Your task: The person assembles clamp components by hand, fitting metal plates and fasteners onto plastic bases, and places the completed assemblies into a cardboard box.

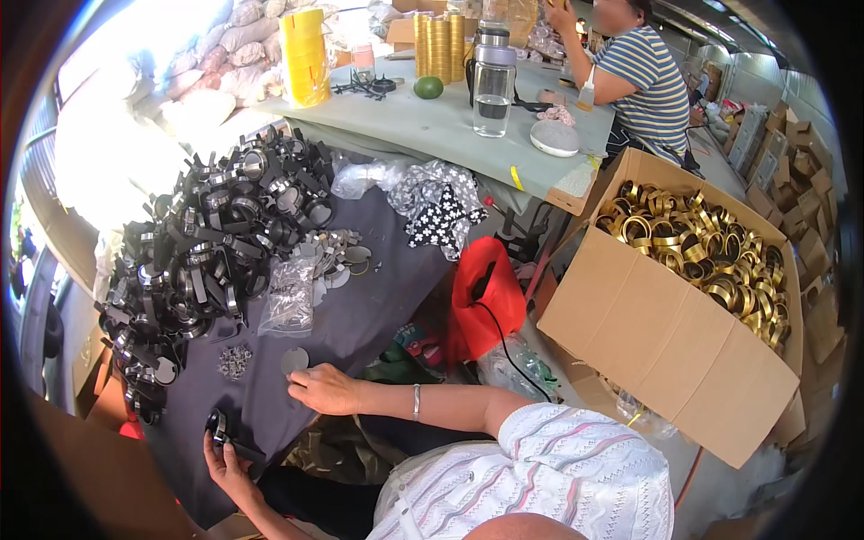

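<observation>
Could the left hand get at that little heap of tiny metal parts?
Probably yes: the heap of tiny metal parts lies nearby with only dark cloth between, though the left hand holds a black round part.

Light blazes in hard from the upper left, bleaching the space around the stacked sacks [247, 36] to white! Gold rings [691, 248] glint at right, the dark counter [387, 265] looks softly lit, and fisheye curving bends edges toward black corners.

the person wore a white short-sleeved top [549, 463] with zigzag openwork and wavy pinkish stripes; a silver bracelet [417, 402] sat behind the bare right hand [324, 391].
</observation>
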